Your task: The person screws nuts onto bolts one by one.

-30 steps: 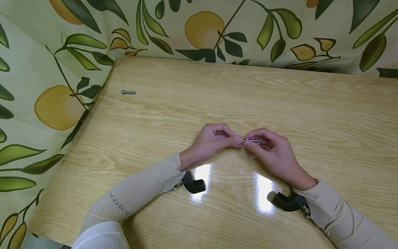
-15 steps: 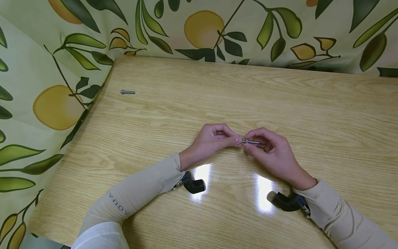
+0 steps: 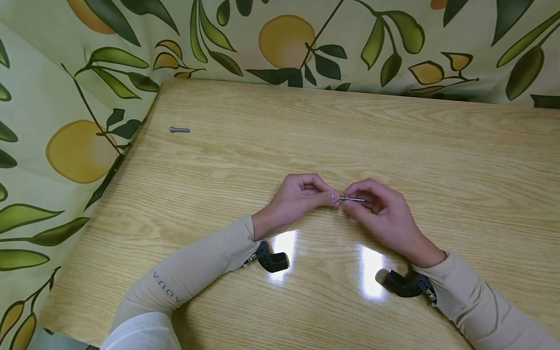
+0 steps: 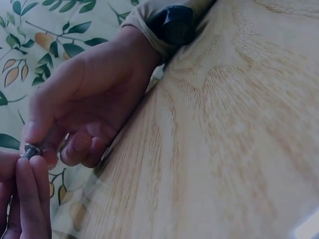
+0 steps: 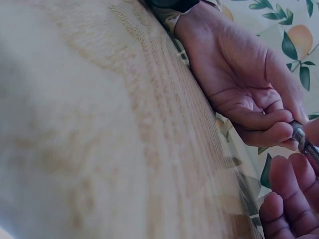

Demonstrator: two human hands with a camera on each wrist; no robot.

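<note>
Left hand (image 3: 305,194) pinches one end of a small silver bolt (image 3: 356,199) between thumb and fingertips, above the middle of the table. A short, wider piece on the shaft, apparently a nut (image 3: 344,197), sits just right of those fingertips. Thumb and index finger of the right hand (image 3: 385,211) curl round the nut from both sides. The shaft's free end points right, into the right palm. Metal ridges of the bolt (image 5: 311,149) show in the right wrist view; fingers hide part of it. In the left wrist view the right hand (image 4: 89,94) reaches in from above.
A second bolt (image 3: 180,130) lies on its side at the table's far left. The wood-grain table (image 3: 262,126) meets a fruit-and-leaf patterned curtain (image 3: 210,43) at its back and left edges. Black wrist devices (image 3: 273,260) hang beneath both sleeves.
The right fingertips have shifted slightly at the nut, and the nut appears a little nearer the left fingertips. The shaft's free end has tilted slightly downward in view. The left hand stays nearly still.
</note>
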